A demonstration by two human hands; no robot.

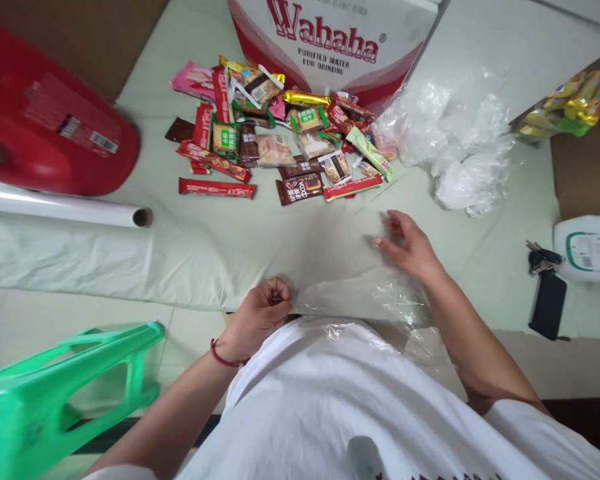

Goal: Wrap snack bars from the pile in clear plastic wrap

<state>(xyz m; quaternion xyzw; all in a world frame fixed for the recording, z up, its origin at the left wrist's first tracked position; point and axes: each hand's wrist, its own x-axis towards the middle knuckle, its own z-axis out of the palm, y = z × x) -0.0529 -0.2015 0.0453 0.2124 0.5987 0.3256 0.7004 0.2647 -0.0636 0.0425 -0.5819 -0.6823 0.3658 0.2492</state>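
My left hand is closed in a pinch at the table's front edge, gripping a corner of a clear plastic bag. The bag stretches to the right along the edge and hangs partly against the white shirt. Above the bag's right part, my right hand is held with thumb and fingers apart and nothing between them. Beyond both hands lies a loose pile of wrapped snacks, among them a red-wrapped bar, a brown cocoa biscuit pack and a green-wrapped biscuit.
Behind the snacks stands a Wahaha water carton, with crumpled clear bags to its right. At left are a red jug and a white roll. A phone, keys and a green stool flank the table.
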